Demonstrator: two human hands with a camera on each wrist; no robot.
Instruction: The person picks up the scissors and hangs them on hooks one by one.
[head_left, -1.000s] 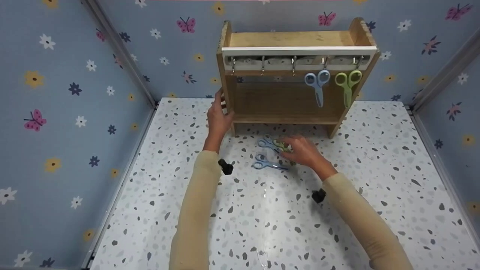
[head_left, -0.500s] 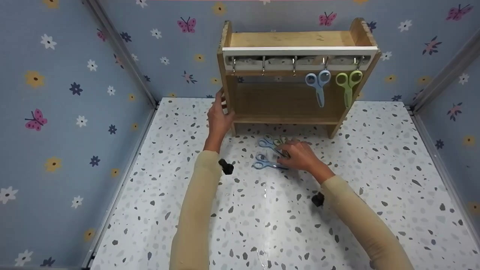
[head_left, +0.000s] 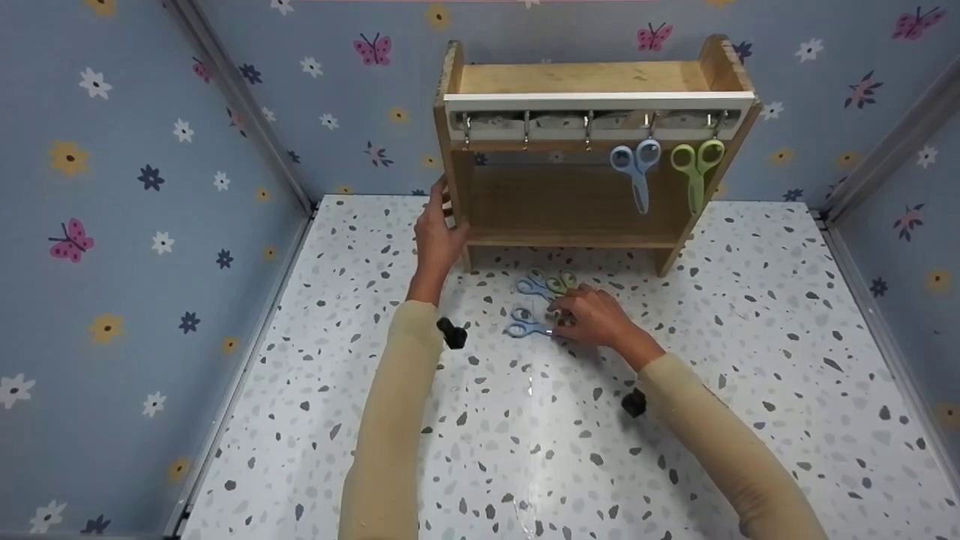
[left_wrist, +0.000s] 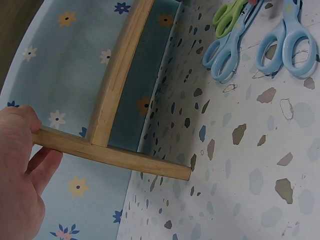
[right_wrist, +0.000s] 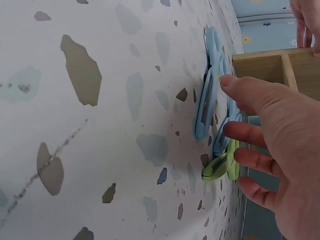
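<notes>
My left hand (head_left: pixel 439 234) grips the left side panel of a wooden rack (head_left: pixel 577 238); in the left wrist view, thumb and fingers lie on either side of the panel (left_wrist: pixel 155 166). Over the tabletop, my right hand (head_left: pixel 600 319) hovers with fingers spread and bent, its fingertips close above the blades of a near pair of blue scissors (head_left: pixel 525 325). Just behind lie another pair of blue scissors (head_left: pixel 531 285) and a pair of green scissors (head_left: pixel 561 282), overlapping. The right wrist view shows the near blue scissors (right_wrist: pixel 206 107) flat below my thumb, nothing pinched.
From the rack's row of metal hooks (head_left: pixel 526 131) hang blue scissors (head_left: pixel 636 171) and green scissors (head_left: pixel 695 172) at the right. Three hooks on the left carry nothing. Flowered panels (head_left: pixel 135 300) enclose the speckled table (head_left: pixel 480 465) at the left, back and right.
My right hand has moved from the green scissors toward the near blue pair, uncovering the green handles and covering the blue blades. My left hand stays on the rack.
</notes>
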